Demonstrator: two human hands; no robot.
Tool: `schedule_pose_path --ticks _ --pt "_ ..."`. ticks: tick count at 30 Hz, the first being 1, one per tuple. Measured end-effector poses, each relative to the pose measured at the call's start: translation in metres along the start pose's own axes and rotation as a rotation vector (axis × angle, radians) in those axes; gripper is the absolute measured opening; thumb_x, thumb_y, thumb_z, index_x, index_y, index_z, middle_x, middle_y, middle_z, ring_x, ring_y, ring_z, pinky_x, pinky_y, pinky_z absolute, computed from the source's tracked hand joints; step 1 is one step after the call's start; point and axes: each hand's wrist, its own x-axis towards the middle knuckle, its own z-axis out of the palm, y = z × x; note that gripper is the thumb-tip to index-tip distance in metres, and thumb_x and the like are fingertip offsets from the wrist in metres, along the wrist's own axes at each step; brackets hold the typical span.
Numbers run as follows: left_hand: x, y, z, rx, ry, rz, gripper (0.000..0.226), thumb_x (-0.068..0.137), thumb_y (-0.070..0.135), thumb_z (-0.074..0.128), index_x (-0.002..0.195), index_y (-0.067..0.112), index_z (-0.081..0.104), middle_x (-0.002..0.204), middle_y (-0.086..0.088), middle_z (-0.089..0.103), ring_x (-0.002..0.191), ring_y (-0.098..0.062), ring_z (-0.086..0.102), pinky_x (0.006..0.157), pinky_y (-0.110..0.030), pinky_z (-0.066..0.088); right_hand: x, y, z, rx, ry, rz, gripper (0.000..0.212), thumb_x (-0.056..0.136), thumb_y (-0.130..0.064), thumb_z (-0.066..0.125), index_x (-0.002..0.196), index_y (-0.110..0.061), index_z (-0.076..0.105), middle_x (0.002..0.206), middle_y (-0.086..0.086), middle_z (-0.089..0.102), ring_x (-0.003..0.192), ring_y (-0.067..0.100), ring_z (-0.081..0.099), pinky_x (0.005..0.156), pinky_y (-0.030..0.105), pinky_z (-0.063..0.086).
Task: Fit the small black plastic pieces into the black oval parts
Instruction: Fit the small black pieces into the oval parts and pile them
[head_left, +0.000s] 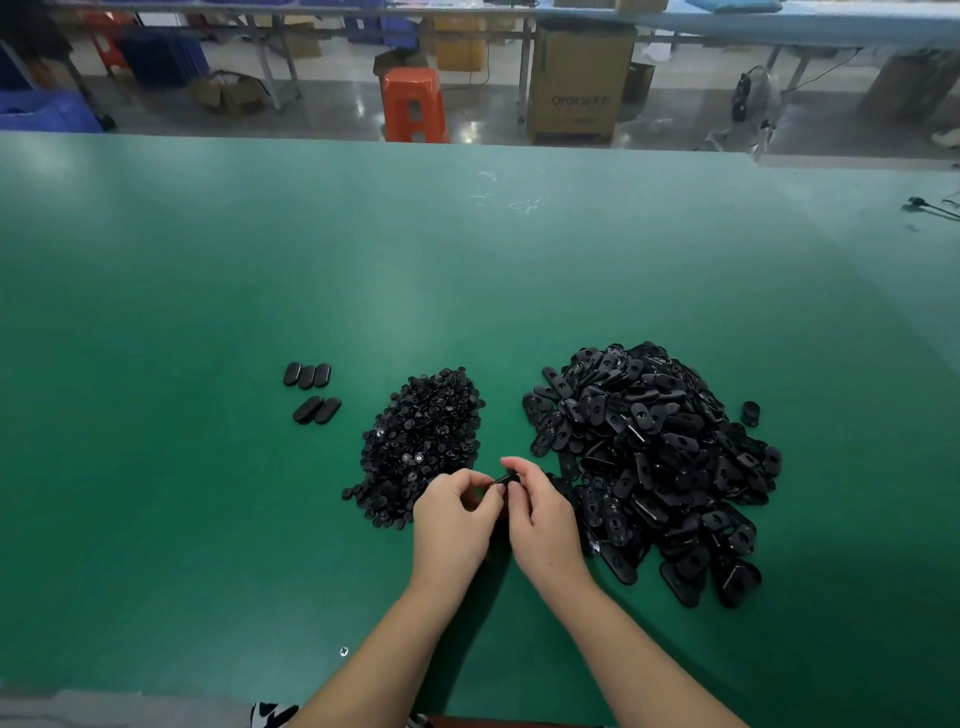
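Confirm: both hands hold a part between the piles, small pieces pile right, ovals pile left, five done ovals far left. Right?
Piles are swapped. The head view shows the small pieces pile on the left and the ovals pile on the right. The rest holds: left hand and right hand hold a part; five done ovals far left.

- A green table (467, 249) fills most of the view; soft overhead glare is seen on it.
- A glossy grey floor (332, 117) lies beyond the far edge.
- An orange stool (414, 104) stands near the table, a tall carton (579, 83) beside it to the right.
- Blue crates (49, 111) are stacked at far left.
- Open boxes (228, 93) sit under metal-legged benches (275, 57).
- A fan (750, 98) stands at right.
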Motion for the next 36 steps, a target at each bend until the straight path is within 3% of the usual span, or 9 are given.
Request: schedule_pose_path --ticks 2,4,7,12,15,21,26,28,36 --pt "0.003 0.002 -0.003 0.097 0.037 0.108 0.003 0.089 0.027 0.074 0.086 0.026 0.074 0.085 0.01 0.061 0.078 -0.002 0.06 0.072 -0.015 0.046 0.001 0.001 0.0 0.024 -0.001 0.013 0.032 0.105 -0.009 0.046 0.132 -0.015 0.062 0.118 -0.01 0.065 0.108 0.005 0.061 0.088 0.004 0.04" --pt "0.006 0.007 -0.007 0.185 0.043 0.216 0.003 0.09 0.026 0.073 0.089 0.023 0.074 0.087 0.014 0.059 0.082 0.003 0.057 0.074 -0.009 0.041 0.001 0.001 0.0 0.083 -0.005 0.044 0.03 0.106 -0.011 0.044 0.13 -0.019 0.061 0.114 -0.012 0.068 0.101 0.002 0.064 0.084 0.006 0.045" --pt "0.017 0.017 -0.019 0.24 0.086 0.284 0.005 0.092 0.03 0.071 0.093 0.025 0.073 0.084 0.015 0.065 0.079 0.001 0.061 0.072 -0.019 0.049 -0.001 0.001 0.002 0.151 -0.014 0.056 0.026 0.107 -0.013 0.043 0.126 -0.022 0.058 0.1 -0.011 0.071 0.083 0.005 0.071 0.076 0.021 0.056" --pt "0.061 0.014 -0.07 0.091 0.327 0.127 0.007 0.088 0.028 0.075 0.094 0.031 0.074 0.076 0.017 0.07 0.069 0.002 0.064 0.067 -0.022 0.046 -0.002 0.0 0.004 0.199 -0.013 0.075 0.027 0.107 -0.011 0.04 0.123 -0.026 0.056 0.094 -0.003 0.067 0.077 0.012 0.071 0.078 0.03 0.059" --pt "0.089 -0.012 -0.108 0.124 0.432 -0.027 0.008 0.09 0.024 0.072 0.096 0.022 0.077 0.082 0.006 0.072 0.082 -0.017 0.069 0.075 -0.027 0.045 -0.002 -0.001 0.003 0.183 -0.029 0.075 0.029 0.107 -0.01 0.04 0.12 -0.031 0.056 0.093 -0.003 0.067 0.079 0.012 0.071 0.078 0.029 0.059" --pt "0.106 -0.056 -0.133 0.279 0.343 -0.131 0.017 0.095 0.014 0.064 0.108 0.014 0.075 0.102 -0.008 0.075 0.093 -0.026 0.066 0.086 -0.035 0.051 -0.001 0.0 0.004 0.177 -0.036 0.083 0.03 0.106 -0.007 0.041 0.114 -0.028 0.061 0.09 0.0 0.067 0.078 0.012 0.07 0.078 0.032 0.06" --pt "0.105 -0.064 -0.131 0.379 0.318 -0.065 0.019 0.097 0.014 0.062 0.112 0.019 0.073 0.108 -0.004 0.075 0.071 -0.032 0.061 0.066 -0.033 0.048 -0.001 0.0 0.004 0.163 -0.037 0.091 0.029 0.106 -0.006 0.041 0.113 -0.024 0.062 0.089 -0.002 0.067 0.078 0.011 0.07 0.077 0.031 0.06" --pt "0.105 -0.065 -0.131 0.432 0.318 -0.043 0.019 0.097 0.014 0.062 0.111 0.019 0.074 0.108 -0.003 0.075 0.072 -0.037 0.064 0.063 -0.033 0.048 -0.001 0.0 0.005 0.155 -0.038 0.089 0.028 0.105 -0.006 0.042 0.113 -0.024 0.062 0.089 -0.001 0.067 0.078 0.011 0.07 0.077 0.03 0.06" --pt "0.1 -0.065 -0.125 0.678 0.356 0.117 0.02 0.099 0.013 0.06 0.107 0.017 0.078 0.111 -0.001 0.066 0.076 -0.026 0.062 0.057 -0.03 0.044 -0.001 -0.001 0.005 0.155 -0.044 0.089 0.028 0.105 -0.006 0.043 0.11 -0.028 0.061 0.089 -0.003 0.067 0.077 0.01 0.07 0.077 0.029 0.059"
